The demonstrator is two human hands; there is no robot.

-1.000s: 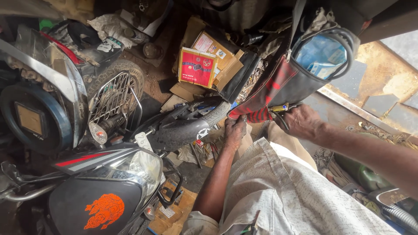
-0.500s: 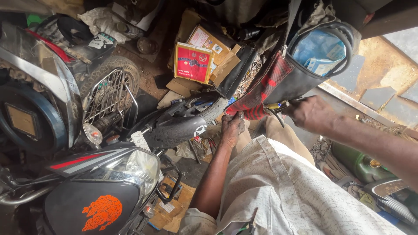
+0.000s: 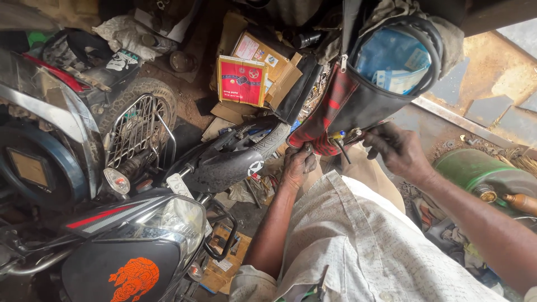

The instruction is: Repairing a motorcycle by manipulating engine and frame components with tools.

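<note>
A black bag with a red plaid panel [image 3: 349, 106] hangs in front of me, its open top showing blue packets. My left hand [image 3: 297, 163] grips the bag's lower edge. My right hand [image 3: 396, 150] pinches small tools [image 3: 342, 140] that stick out of the bag's side, one with a yellow and blue handle. Both forearms reach out over my light patterned shirt.
A black motorcycle [image 3: 134, 246] with an orange emblem stands at the lower left, its front mudguard [image 3: 226, 165] near my left hand. Another wheel with a wire rack [image 3: 134, 131] is behind it. Red and brown cartons [image 3: 243, 81] lie on the dirt floor. A green canister [image 3: 481, 173] sits at the right.
The view has shifted slightly, so the bag and hands sit a little higher in the frame. Both hands stay at the bag's lower edge.
</note>
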